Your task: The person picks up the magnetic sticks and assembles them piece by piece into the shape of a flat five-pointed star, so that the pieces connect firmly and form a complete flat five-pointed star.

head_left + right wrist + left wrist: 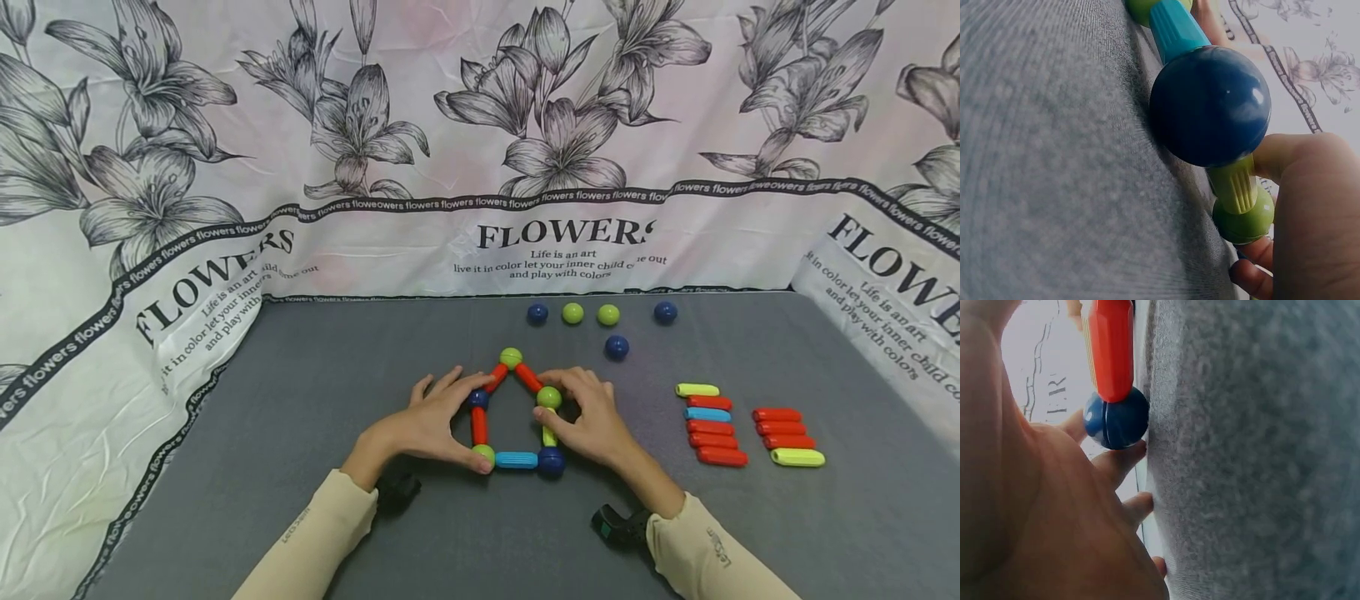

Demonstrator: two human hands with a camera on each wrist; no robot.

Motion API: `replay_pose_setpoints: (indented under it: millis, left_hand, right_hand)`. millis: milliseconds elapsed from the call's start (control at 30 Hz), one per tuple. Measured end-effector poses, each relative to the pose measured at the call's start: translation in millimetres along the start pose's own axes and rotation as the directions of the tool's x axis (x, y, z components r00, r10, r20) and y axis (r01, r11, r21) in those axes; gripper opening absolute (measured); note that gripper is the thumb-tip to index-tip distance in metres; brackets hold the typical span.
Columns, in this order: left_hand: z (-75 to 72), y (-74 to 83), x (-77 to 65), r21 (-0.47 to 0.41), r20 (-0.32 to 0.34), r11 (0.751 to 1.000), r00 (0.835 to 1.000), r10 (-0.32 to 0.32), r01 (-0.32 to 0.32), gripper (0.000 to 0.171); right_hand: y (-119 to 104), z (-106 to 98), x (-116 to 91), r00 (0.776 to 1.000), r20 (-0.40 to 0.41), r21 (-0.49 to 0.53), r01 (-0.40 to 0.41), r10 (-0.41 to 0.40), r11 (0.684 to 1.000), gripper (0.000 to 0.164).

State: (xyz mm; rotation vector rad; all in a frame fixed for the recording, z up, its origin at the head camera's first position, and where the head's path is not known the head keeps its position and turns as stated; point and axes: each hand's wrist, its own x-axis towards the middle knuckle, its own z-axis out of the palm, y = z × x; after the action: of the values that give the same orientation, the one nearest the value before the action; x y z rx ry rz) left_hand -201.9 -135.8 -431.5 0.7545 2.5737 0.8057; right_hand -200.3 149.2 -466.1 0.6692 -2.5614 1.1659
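Note:
On the grey table a house-shaped outline of rods and balls lies between both hands. My left hand (431, 427) spans its left side, fingers spread, thumb at the lower green ball (484, 455) and index finger by the blue ball (1116, 419) and upper-left red rod (496, 377). A red rod (479, 426) joins those two balls. My right hand (592, 414) pinches the right green ball (549, 397), its thumb by the yellow-green rod (1235, 185). Another blue ball (1210, 106) and a light-blue rod (517, 460) form the base corner. A green ball (511, 358) tops the outline.
Loose blue balls (617, 347) and green balls (572, 313) lie behind the outline, near the table's back edge. To the right are two columns of rods, including red rods (711, 427), a blue rod (708, 413) and yellow rods (798, 457). A flowered cloth (562, 250) hangs behind.

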Motion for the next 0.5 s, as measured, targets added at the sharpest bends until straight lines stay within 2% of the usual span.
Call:
replay_pose_setpoints:
  millis: [100, 167, 333, 433, 500]
  left_hand:
    - [-1.1, -1.4, 0.2, -0.008, 0.006, 1.000, 1.000, -0.022, 0.022, 0.113]
    - [-1.8, -2.3, 0.4, -0.013, -0.010, 0.999, 0.999, -0.041, 0.041, 0.105]
    - [-3.6, -4.9, -0.2, -0.004, -0.060, 0.997, 0.995, -0.082, 0.082, 0.066]
    - [-4.0, -5.3, -0.3, -0.001, -0.074, 0.997, 0.995, -0.073, 0.074, 0.042]
    - [-3.9, -5.2, 0.0, -0.005, -0.082, 0.998, 0.995, -0.063, 0.062, 0.033]
  right_hand:
    - [-1.2, -0.7, -0.1, 1.000, 0.012, 0.006, -0.005, 0.005, 1.000, 0.042]
    - [-1.8, -0.9, 0.0, 1.000, 0.014, 0.011, -0.006, 0.006, 1.000, 0.042]
    - [-1.1, -0.2, -0.1, 1.000, 0.018, 0.016, 0.011, -0.012, 1.000, 0.042]
    - [0.0, 0.4, -0.7, 0.999, 0.028, 0.024, 0.034, -0.034, 0.999, 0.040]
    - [0.7, 0.7, -0.9, 0.998, 0.035, 0.033, 0.044, -0.045, 0.998, 0.037]
